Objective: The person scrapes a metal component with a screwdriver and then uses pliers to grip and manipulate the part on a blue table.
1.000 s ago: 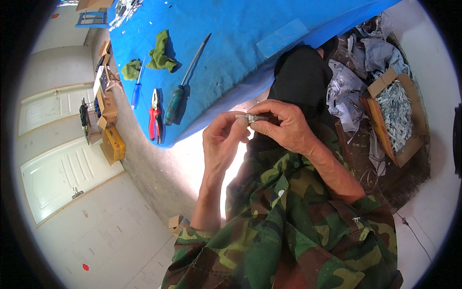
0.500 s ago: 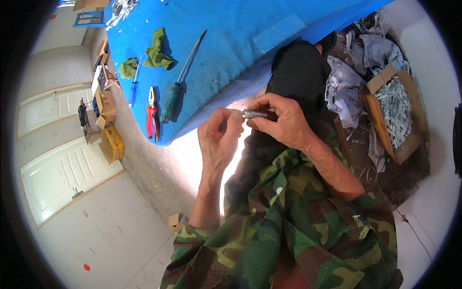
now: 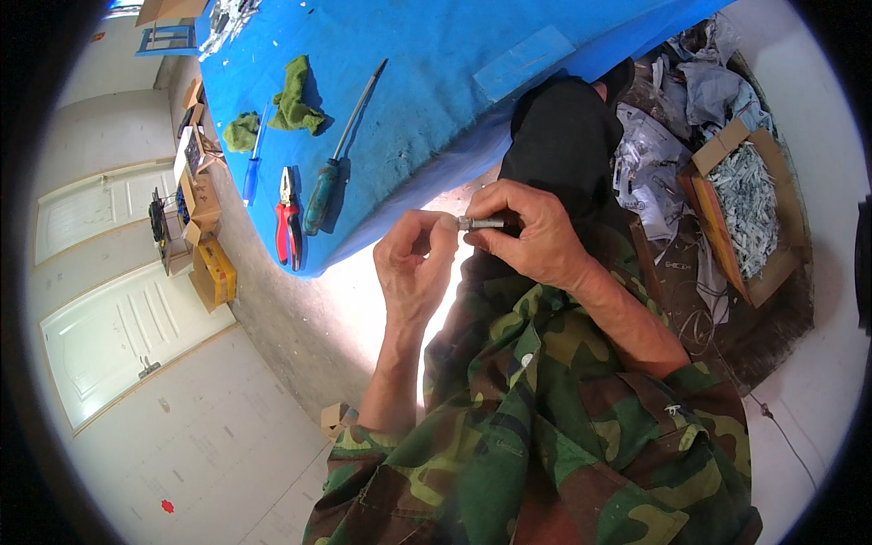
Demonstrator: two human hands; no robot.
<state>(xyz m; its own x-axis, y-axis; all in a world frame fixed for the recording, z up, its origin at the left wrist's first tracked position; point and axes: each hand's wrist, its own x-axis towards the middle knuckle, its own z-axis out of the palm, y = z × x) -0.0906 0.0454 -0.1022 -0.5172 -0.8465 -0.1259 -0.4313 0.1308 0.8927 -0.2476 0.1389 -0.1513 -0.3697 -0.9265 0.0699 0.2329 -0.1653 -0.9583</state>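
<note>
A small silvery metal cylinder (image 3: 480,223) lies sideways between my two hands, above my lap. My right hand (image 3: 531,227) is closed on it, thumb below and fingers above. The thumb and forefinger of my left hand (image 3: 413,254) pinch its narrower left end, whose tip they hide. On the blue-covered table (image 3: 427,82), beyond my left hand, lie red-handled pliers (image 3: 288,222), a screwdriver with a teal handle (image 3: 322,195) and a slimmer screwdriver with a blue handle (image 3: 251,180).
Two crumpled green rags (image 3: 292,100) lie by the screwdrivers. To my right stands an open cardboard box (image 3: 788,195) full of small metal pieces, with grey plastic bags (image 3: 645,150) beside it. More boxes (image 3: 216,272) stand by the wall at left.
My right hand's fingers have shifted slightly around the metal cylinder, which lies a little more level. My left hand still pinches its end. The tools on the table stay in place.
</note>
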